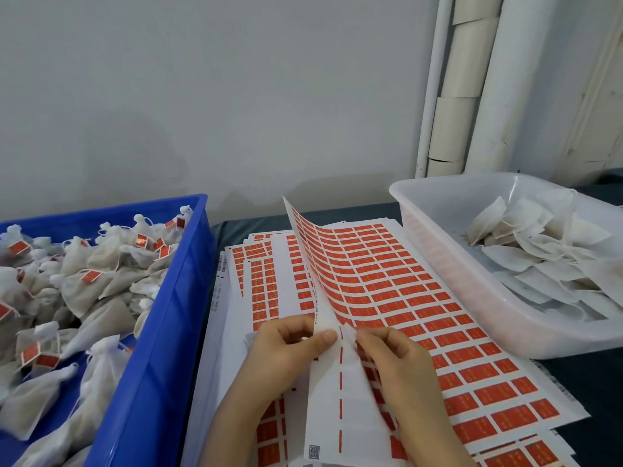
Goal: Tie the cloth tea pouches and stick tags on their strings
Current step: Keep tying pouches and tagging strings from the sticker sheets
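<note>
Both hands are on the top tag sheet [387, 284], near-centre. Left hand [286, 348] pinches its white margin, thumb on top. Right hand [397, 362] pinches the same sheet just right of that, fingers curled at the first red column. Hands sit just beside each other.

The sheet's left edge is curled up, running far from the hands; the rest lies flat to the right.

- **Sheets:** one lifted; stack of sheets [256, 284] under it, count unclear.
- **Bins:** two.
  - Blue crate [175, 315] left, heaped with tied pouches [87, 284] carrying red tags.
  - White tub [438, 264] right, with flat untied pouches [526, 251].
- **Pouches:** too many to count.
</note>
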`<action>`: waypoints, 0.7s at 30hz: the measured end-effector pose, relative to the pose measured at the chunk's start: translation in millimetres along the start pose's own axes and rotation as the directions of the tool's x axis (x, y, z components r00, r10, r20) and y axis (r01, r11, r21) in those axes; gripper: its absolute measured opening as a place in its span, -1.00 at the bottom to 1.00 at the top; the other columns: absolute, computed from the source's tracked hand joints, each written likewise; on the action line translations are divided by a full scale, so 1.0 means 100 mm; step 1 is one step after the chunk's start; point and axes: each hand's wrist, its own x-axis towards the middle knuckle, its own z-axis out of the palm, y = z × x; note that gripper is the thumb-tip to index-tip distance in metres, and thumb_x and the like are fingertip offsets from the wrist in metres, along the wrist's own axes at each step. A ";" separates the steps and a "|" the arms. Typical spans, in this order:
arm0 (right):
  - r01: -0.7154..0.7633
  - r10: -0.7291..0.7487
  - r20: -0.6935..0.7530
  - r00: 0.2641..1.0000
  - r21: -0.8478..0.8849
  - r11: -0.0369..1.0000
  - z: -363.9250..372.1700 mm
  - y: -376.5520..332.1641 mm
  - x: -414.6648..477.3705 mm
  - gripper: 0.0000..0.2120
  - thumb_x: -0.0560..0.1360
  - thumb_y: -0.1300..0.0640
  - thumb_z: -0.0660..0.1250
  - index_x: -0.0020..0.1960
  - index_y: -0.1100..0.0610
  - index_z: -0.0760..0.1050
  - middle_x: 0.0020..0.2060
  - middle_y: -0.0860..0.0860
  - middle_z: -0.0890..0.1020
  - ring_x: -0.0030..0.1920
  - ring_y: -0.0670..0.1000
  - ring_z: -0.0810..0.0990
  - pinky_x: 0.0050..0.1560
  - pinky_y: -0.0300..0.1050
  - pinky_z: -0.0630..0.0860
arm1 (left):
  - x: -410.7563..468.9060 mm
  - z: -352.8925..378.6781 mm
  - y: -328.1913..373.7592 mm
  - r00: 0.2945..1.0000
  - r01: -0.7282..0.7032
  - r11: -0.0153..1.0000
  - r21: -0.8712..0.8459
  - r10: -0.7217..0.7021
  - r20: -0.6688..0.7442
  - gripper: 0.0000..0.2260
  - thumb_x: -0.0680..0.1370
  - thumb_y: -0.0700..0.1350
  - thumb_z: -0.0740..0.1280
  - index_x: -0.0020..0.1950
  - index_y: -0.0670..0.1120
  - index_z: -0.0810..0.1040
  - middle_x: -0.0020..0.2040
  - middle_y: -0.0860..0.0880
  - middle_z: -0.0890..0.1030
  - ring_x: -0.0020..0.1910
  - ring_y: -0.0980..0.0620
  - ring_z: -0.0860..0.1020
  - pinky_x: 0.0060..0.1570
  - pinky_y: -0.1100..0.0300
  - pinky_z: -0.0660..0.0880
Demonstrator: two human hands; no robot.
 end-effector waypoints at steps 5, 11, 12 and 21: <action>0.023 -0.027 -0.118 0.993 -0.040 0.999 -0.03 0.07 0.03 -0.88 0.52 -0.04 0.26 -0.17 -0.05 0.49 -0.23 -0.24 0.59 -0.16 -0.16 0.55 -0.32 -0.34 0.34 | 0.00 -0.08 -0.02 0.996 0.078 0.997 -0.027 -0.079 -0.041 -0.89 0.48 -0.17 0.42 -0.22 -0.02 0.68 -0.09 0.09 0.71 -0.11 0.00 0.69 -0.08 0.06 0.60; -0.001 0.024 -0.272 0.962 0.085 0.996 -0.13 0.05 0.03 -0.80 0.56 -0.08 0.12 -0.10 -0.01 0.43 -0.36 -0.02 0.58 -0.30 -0.04 0.58 -0.33 -0.26 0.42 | 0.05 -0.11 -0.01 0.949 0.040 0.997 -0.071 -0.060 -0.309 -0.89 0.57 -0.11 0.31 -0.14 -0.03 0.58 -0.33 0.09 0.65 -0.43 0.15 0.60 -0.46 0.35 0.45; 0.021 0.003 -0.265 0.964 0.088 0.996 -0.13 0.02 0.01 -0.78 0.54 -0.10 0.12 -0.10 0.00 0.43 -0.42 -0.03 0.57 -0.36 -0.06 0.57 -0.37 -0.28 0.44 | 0.06 -0.13 -0.01 0.926 0.005 0.991 -0.132 -0.054 -0.373 -0.89 0.57 -0.10 0.30 -0.14 -0.05 0.56 -0.36 0.05 0.62 -0.53 0.16 0.53 -0.55 0.38 0.38; 0.284 -0.300 -0.088 0.950 -0.161 0.945 0.04 -0.06 -0.16 -0.86 0.36 -0.05 0.37 -0.13 -0.13 0.43 -0.15 -0.57 0.47 -0.09 -0.50 0.46 -0.33 -0.60 0.36 | -0.01 -0.25 0.05 0.966 -0.256 0.435 -0.863 0.095 -0.239 -0.82 0.45 -0.23 0.24 -0.05 -0.03 0.58 -0.30 -0.02 0.54 -0.49 0.18 0.34 -0.55 0.41 0.34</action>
